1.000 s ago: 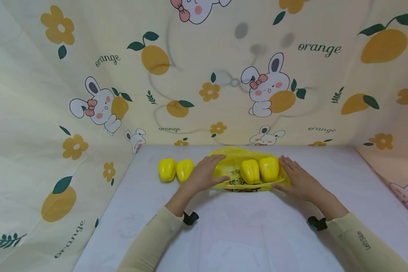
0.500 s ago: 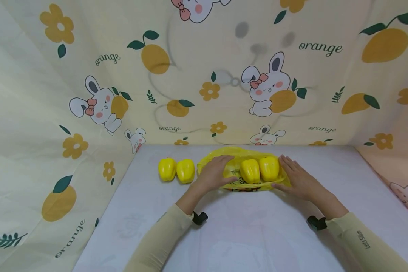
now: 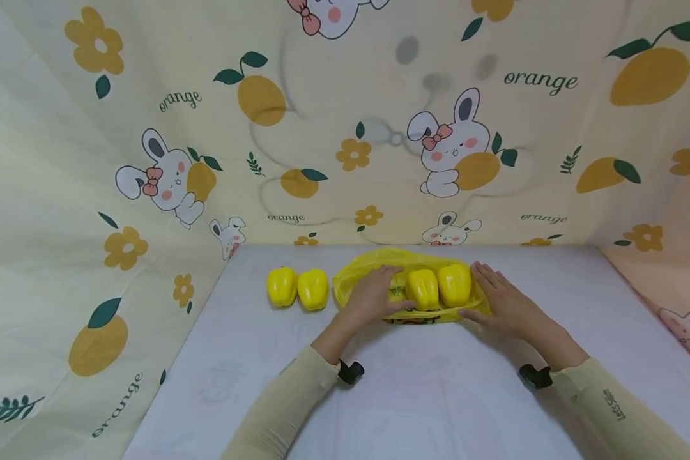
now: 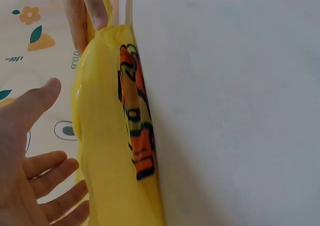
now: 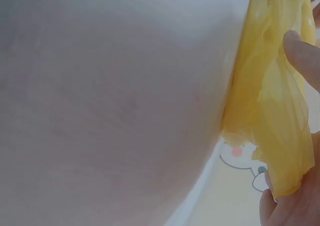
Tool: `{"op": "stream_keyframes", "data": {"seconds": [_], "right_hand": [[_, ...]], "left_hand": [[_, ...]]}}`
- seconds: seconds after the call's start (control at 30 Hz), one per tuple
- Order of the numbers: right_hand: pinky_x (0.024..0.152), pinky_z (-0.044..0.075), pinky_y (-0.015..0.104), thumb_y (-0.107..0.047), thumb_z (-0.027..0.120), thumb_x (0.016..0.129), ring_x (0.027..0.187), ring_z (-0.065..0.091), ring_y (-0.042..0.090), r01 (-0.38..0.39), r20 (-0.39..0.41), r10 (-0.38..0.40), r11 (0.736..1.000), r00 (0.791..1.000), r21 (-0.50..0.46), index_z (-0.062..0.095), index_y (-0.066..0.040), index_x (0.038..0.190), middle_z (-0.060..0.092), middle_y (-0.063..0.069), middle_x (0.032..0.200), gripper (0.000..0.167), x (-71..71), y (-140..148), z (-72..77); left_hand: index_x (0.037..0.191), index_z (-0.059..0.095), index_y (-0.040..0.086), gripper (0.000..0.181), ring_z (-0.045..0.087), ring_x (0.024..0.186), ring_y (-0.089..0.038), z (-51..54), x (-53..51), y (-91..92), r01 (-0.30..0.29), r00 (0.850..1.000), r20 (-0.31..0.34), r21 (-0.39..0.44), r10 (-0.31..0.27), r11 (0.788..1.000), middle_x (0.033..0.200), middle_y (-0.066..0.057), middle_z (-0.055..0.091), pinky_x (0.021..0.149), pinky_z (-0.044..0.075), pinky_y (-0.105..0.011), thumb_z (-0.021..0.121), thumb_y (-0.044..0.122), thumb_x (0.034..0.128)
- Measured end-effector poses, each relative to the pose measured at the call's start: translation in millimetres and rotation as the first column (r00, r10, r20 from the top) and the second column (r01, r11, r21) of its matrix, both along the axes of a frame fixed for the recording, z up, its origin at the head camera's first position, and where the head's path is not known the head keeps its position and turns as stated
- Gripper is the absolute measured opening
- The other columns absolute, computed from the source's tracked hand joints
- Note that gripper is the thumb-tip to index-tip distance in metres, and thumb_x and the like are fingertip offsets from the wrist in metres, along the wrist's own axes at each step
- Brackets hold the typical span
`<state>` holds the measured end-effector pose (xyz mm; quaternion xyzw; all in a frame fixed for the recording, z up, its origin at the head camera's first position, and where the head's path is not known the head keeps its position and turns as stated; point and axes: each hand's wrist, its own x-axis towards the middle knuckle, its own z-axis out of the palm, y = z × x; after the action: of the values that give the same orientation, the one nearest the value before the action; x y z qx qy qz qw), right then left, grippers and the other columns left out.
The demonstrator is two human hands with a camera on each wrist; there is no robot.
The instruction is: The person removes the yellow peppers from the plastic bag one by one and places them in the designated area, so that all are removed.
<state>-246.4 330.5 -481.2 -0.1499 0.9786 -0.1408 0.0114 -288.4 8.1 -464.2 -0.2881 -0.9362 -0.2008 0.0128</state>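
A yellow plastic bag (image 3: 349, 278) lies with its mouth facing up near the table's back edge. Inside are two yellow bell peppers, one (image 3: 422, 291) left of the other (image 3: 455, 285). My left hand (image 3: 374, 297) hovers over the bag's left part, thumb and fingers spread, just left of the nearer pepper and holding nothing. At the bag's right end, my right hand (image 3: 510, 311) rests against it with straight fingers, the thumb touching the front rim. The left wrist view shows the bag's printed front (image 4: 135, 121); the right wrist view shows its crumpled end (image 5: 280, 110).
Two more yellow bell peppers, one (image 3: 282, 287) beside the other (image 3: 313, 289), stand on the white table (image 3: 402, 402) left of the bag. A patterned cloth (image 3: 333, 191) rises behind the table and along both sides.
My left hand has moved right over the bag, from near the loose peppers toward the pepper inside. The bag's left rim and the second loose pepper have come into view. My right hand stays put.
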Motion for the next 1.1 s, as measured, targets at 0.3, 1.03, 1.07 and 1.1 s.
{"op": "stream_keyframes", "data": {"seconds": [0.3,1.03,1.07,1.1], "right_hand": [[0.131,0.012,0.063,-0.069,0.068,0.096,0.161,0.015,0.051,-0.012,-0.027,0.012,1.0,1.0,-0.015,0.015,0.004,0.169,0.013,0.028,0.176,0.116,0.4,-0.1,1.5],[0.129,0.014,0.067,-0.072,0.066,0.095,0.161,0.013,0.051,0.012,-0.008,-0.011,1.0,1.0,0.004,0.014,0.003,0.17,0.012,0.026,0.177,0.118,0.2,-0.4,-1.8],[0.129,0.014,0.066,-0.072,0.066,0.095,0.161,0.013,0.051,0.01,-0.009,-0.01,1.0,1.0,0.003,0.014,0.003,0.17,0.012,0.026,0.177,0.118,0.1,-0.3,-1.7],[0.13,0.014,0.066,-0.071,0.067,0.095,0.161,0.013,0.051,0.009,-0.009,-0.009,1.0,1.0,0.003,0.014,0.003,0.17,0.012,0.027,0.177,0.118,0.0,-0.2,-1.6]], "left_hand": [[0.159,0.051,0.014,0.085,0.057,0.141,-0.024,-0.8,-0.9,11.6,-0.024,1.0,0.013,0.0,0.024,1.0,0.156,-0.005,0.058,0.117,0.049,-0.039,0.077,0.061,0.0935],[0.161,0.047,0.016,0.093,0.056,0.141,-0.021,-13.8,-2.3,29.7,-0.066,0.998,-0.011,-0.079,0.066,0.995,0.158,-0.001,0.056,0.116,0.049,-0.037,0.076,0.069,0.0905],[0.161,0.047,0.016,0.093,0.056,0.141,-0.021,-13.6,-2.3,29.9,-0.068,0.998,-0.009,-0.079,0.067,0.995,0.158,-0.001,0.056,0.116,0.049,-0.037,0.076,0.069,0.0905],[0.162,0.046,0.016,0.093,0.056,0.141,-0.021,-13.4,-2.4,30.0,-0.067,0.998,-0.008,-0.08,0.067,0.995,0.158,-0.001,0.055,0.116,0.049,-0.038,0.075,0.069,0.0907]]}}
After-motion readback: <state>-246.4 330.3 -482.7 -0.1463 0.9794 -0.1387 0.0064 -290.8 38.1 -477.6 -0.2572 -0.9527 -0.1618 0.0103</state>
